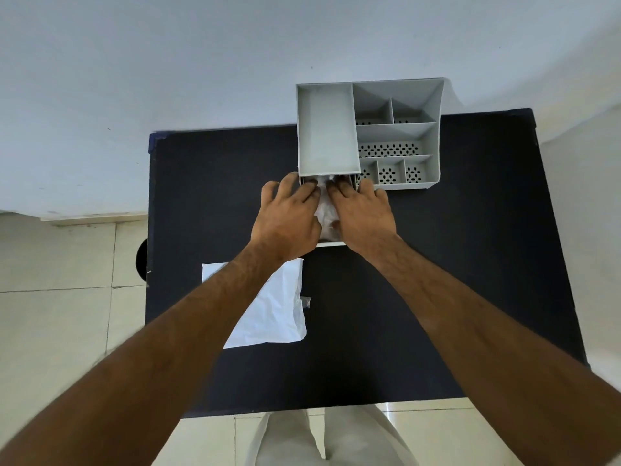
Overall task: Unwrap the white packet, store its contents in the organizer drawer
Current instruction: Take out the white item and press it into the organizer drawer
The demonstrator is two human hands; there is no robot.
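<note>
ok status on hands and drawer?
Left hand and right hand pressing clear-wrapped contents into open drawer. Empty white packet on table. Nothing blocking.

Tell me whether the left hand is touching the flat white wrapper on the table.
Apart. The head view shows the left hand up at the drawer, while the white wrapper lies nearer the person, crossed only by the forearm.

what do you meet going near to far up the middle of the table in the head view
white wrapper → drawer front edge → clear-wrapped contents between left hand and right hand → grey organizer → wall
</note>
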